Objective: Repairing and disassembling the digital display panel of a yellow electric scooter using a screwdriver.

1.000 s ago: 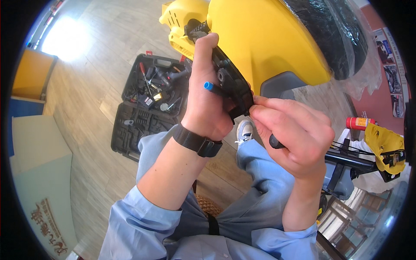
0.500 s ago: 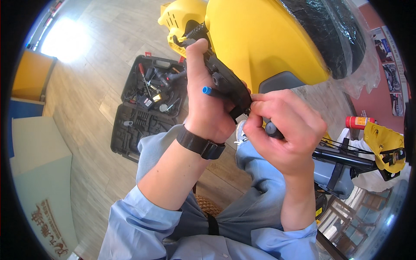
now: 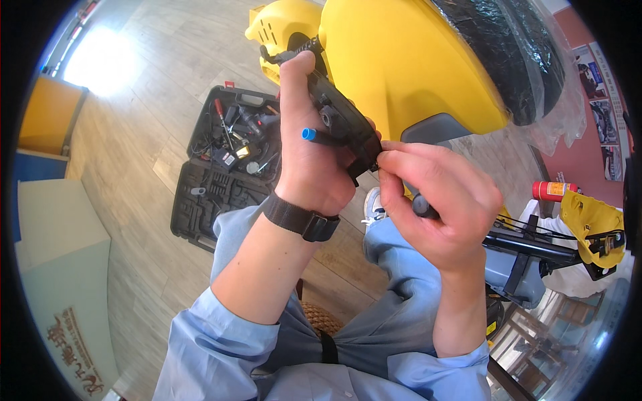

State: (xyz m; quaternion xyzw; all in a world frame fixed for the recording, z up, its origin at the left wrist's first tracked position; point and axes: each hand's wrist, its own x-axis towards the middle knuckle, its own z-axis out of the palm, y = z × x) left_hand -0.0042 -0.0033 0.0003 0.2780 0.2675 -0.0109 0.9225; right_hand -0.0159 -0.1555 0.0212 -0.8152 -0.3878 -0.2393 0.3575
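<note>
My left hand (image 3: 304, 150) is wrapped round a long black plastic part (image 3: 348, 120), its thumb lying along the upper end. A short black tube with a blue tip (image 3: 309, 134) sticks out beside the palm. At the lower end of the part, the thumb and forefinger of my right hand (image 3: 445, 194) are pinched together at its edge; whatever lies between the fingertips is too small to make out. A black round-ended handle (image 3: 422, 206) is tucked in the curled fingers of that same hand, and the rest of it is hidden.
A large yellow vehicle body (image 3: 401, 67) with a plastic-wrapped black seat (image 3: 508, 60) stands ahead. On the wooden floor to the left lies an open toolbox (image 3: 194, 207) with tools. To the right are a black frame with a yellow cover (image 3: 588, 230) and a red cylinder (image 3: 554, 191).
My left hand and the black part have shifted slightly left, and the part's upper end shows more. The right fingertips stay at its lower end, moving a little left with it.
</note>
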